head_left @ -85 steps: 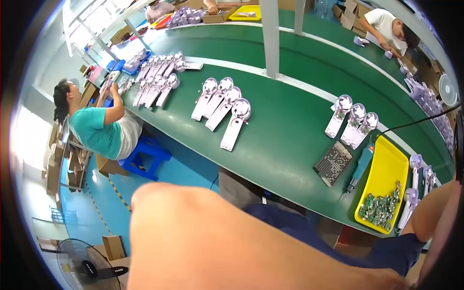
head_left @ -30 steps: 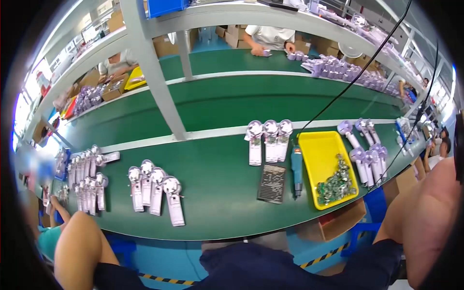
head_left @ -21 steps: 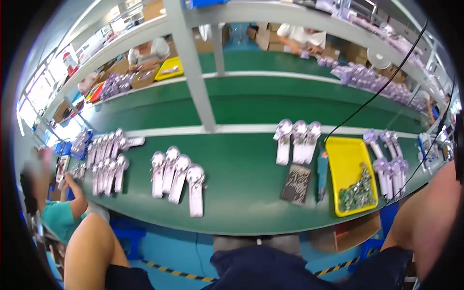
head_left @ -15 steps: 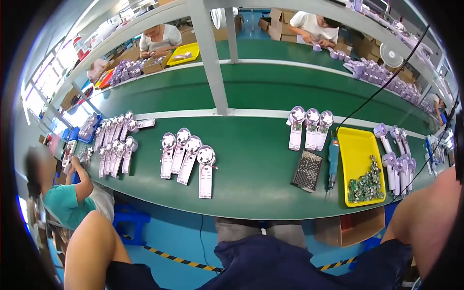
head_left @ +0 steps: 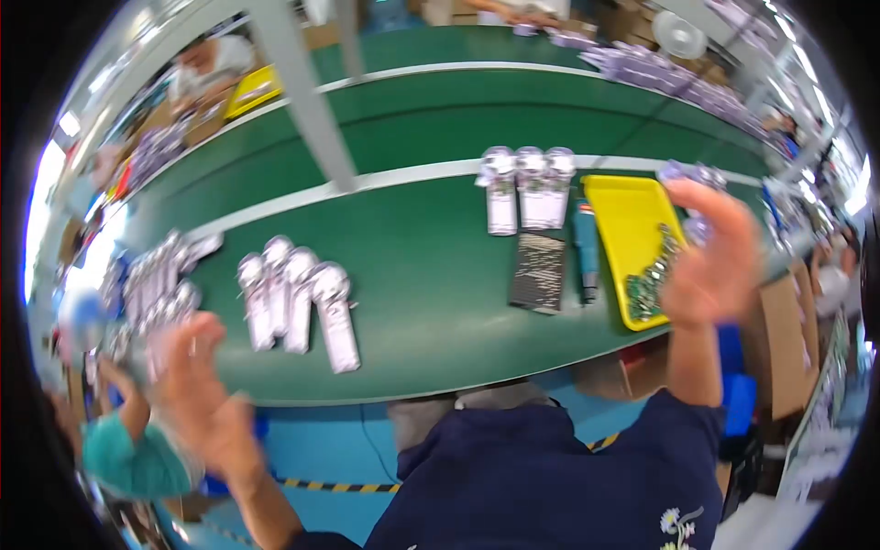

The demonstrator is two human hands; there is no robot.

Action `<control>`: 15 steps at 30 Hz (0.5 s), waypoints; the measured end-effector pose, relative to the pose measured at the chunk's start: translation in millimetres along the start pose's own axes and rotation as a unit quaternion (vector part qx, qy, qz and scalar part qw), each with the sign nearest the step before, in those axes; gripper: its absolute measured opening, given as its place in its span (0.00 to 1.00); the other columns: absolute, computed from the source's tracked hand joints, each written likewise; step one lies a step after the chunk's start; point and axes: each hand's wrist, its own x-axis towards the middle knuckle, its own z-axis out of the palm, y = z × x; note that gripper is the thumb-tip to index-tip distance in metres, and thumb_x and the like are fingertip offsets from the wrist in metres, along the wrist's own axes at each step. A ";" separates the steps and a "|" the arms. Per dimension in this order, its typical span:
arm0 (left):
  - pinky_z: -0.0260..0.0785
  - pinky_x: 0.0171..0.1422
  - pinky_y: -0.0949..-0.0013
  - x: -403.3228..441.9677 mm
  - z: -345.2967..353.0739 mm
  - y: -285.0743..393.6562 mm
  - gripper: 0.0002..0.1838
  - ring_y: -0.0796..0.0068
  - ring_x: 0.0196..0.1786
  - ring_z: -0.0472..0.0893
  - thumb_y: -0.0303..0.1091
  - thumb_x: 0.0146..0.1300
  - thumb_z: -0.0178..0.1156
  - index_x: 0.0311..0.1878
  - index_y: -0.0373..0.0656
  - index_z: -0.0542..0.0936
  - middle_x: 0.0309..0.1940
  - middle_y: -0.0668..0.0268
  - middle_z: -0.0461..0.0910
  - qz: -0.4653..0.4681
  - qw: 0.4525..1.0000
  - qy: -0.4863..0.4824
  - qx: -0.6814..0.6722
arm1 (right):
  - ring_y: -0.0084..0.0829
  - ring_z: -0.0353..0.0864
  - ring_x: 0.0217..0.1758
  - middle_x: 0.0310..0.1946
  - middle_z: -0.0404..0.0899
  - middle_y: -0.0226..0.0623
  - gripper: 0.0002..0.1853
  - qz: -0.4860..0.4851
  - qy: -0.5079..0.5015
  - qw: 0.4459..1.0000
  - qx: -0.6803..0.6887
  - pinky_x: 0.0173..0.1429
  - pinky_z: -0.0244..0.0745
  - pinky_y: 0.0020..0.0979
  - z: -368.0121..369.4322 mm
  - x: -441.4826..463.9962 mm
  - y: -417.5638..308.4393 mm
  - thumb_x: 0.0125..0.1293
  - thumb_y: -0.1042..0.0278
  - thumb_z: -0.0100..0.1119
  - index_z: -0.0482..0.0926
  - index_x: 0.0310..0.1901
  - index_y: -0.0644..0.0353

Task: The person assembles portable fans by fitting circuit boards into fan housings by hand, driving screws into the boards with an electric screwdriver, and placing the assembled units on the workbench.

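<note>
Both hands are raised and smeared by motion. My left hand (head_left: 206, 399), at the table's left front edge, has its fingers apart and nothing visible in them. It is nearest to a cluster of pale lilac handheld fan housings (head_left: 160, 289), partly covering them. To its right lie several more opened fan housings (head_left: 295, 298). My right hand (head_left: 715, 266) is open above the right side of a yellow tray (head_left: 614, 206), fingers curved and apart. Small green circuit boards (head_left: 646, 289) are piled in that tray. The hand hides part of the fan housings behind it.
Left of the tray lie a teal electric screwdriver (head_left: 586, 247) and a dark screw tray (head_left: 538, 273). Three fan housings (head_left: 530, 188) lie behind them. A co-worker in a green top (head_left: 137, 458) sits at left. A metal post (head_left: 307, 101) rises behind the green table (head_left: 431, 302).
Both hands have come up into view over the table's left and right sides. The head view has shifted and turned, so the table's things appear further left and higher.
</note>
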 end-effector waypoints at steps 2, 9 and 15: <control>0.59 0.75 0.54 -60.9 20.5 -66.0 0.30 0.56 0.71 0.69 0.22 0.63 0.61 0.70 0.34 0.68 0.70 0.52 0.69 -0.162 0.962 -0.113 0.189 | 0.36 0.85 0.53 0.51 0.83 0.47 0.20 0.173 0.009 0.981 -0.087 0.56 0.79 0.32 20.4 -62.8 45.1 0.67 0.76 0.61 0.76 0.60 0.68; 0.64 0.66 0.59 -107.9 78.3 -115.3 0.30 0.49 0.60 0.72 0.23 0.64 0.62 0.71 0.39 0.70 0.60 0.50 0.68 -0.199 0.913 -0.172 0.312 | 0.28 0.87 0.44 0.44 0.88 0.42 0.12 0.500 -0.048 0.842 -0.198 0.46 0.82 0.28 -61.3 -185.9 98.6 0.72 0.71 0.58 0.82 0.54 0.65; 0.64 0.66 0.59 -100.2 98.2 -112.8 0.33 0.53 0.65 0.71 0.24 0.63 0.62 0.73 0.42 0.67 0.65 0.53 0.67 -0.265 0.909 -0.157 0.280 | 0.40 0.70 0.65 0.59 0.78 0.33 0.19 0.407 -0.312 0.830 -0.218 0.70 0.60 0.44 -53.4 -195.2 86.0 0.59 0.59 0.72 0.85 0.51 0.52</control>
